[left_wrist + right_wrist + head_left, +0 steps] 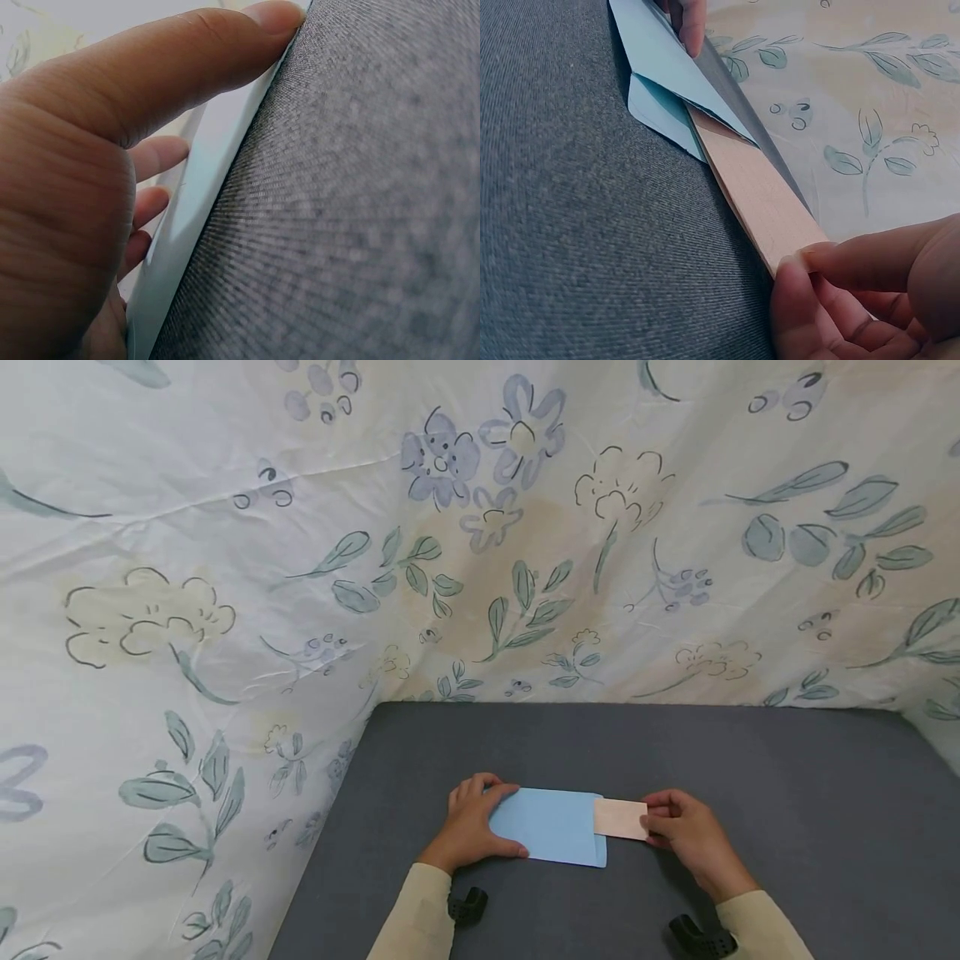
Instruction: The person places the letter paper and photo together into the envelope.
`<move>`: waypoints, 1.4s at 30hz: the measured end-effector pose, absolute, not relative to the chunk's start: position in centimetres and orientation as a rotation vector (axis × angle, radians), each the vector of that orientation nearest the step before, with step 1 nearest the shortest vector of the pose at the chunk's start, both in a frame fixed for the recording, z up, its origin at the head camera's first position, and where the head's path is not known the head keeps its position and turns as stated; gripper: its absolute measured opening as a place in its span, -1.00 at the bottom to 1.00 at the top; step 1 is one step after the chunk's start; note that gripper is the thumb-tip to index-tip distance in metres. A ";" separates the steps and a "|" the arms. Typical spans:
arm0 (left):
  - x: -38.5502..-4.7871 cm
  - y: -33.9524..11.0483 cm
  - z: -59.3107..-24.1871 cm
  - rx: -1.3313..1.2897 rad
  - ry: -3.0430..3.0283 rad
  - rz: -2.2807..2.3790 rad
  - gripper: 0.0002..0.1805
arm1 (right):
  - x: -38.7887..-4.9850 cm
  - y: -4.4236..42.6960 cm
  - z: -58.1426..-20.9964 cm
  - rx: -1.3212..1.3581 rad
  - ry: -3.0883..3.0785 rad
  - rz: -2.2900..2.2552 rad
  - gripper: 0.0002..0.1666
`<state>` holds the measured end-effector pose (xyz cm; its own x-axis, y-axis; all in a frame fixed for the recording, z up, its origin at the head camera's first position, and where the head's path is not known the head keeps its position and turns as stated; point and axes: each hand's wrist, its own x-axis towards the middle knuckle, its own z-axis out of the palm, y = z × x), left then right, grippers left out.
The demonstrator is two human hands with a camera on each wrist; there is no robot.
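A light blue envelope (551, 825) lies on the dark grey surface, its opening facing right. Out of that opening sticks a pale pink paper (619, 819); its other end is hidden inside. The paper's edge shows more than one layer in the right wrist view. My right hand (686, 835) pinches the paper's outer end between thumb and fingers (799, 300). Spread across the envelope's left end, my left hand (476, 827) rests with its thumb on the near edge and its fingers near the far edge. The left thumb (187, 60) is straight along the envelope's edge.
The dark grey tabletop (787, 793) extends around the envelope. Behind it and on the left hangs a floral cloth (450, 610). Black bands (468, 906) sit at both wrists, over cream sleeves (420, 914).
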<state>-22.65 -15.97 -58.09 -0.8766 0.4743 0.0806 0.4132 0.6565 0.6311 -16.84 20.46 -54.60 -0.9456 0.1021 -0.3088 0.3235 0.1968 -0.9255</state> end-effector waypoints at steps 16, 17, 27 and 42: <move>-22.9 -15.9 -57.0 0.710 2.729 1.040 0.08 | -17.3 19.5 -53.8 0.441 2.281 -1.814 -0.58; -22.9 -15.9 -57.0 0.710 2.730 1.038 0.08 | -17.3 19.4 -53.8 0.434 2.284 -1.812 -0.58; -23.0 -16.0 -57.0 0.716 2.731 1.018 0.07 | -17.5 19.2 -53.9 0.416 2.244 -1.843 -0.59; -22.5 -15.9 -57.4 0.720 2.743 1.036 0.07 | -17.5 19.0 -54.9 0.394 2.210 -1.896 -0.58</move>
